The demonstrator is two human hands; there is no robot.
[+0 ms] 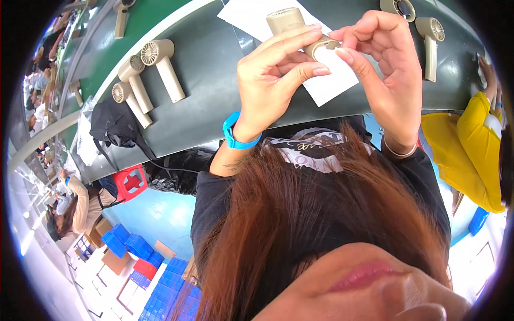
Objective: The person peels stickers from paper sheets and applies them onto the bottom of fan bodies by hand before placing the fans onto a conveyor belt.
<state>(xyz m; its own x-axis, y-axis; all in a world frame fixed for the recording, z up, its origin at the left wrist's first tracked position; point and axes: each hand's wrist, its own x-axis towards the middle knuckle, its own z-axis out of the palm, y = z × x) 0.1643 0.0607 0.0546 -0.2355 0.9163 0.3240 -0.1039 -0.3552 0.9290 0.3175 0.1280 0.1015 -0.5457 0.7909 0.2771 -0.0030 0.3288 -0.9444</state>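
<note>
A beige handheld fan is held over the table, its round head pointing away and its handle end toward me. My left hand is closed round its handle, the fingers over the top and the thumb below. Beside the handle end, my right hand has thumb and fingertips drawn together in a pinch. What sits between those fingertips is too small to make out. Below both hands lies a white sheet, partly hidden by them.
Three beige fans lie to the left, one of them a handheld fan, near a black backpack. At the right are another fan and a round fan head. A person in yellow sits along the dark table.
</note>
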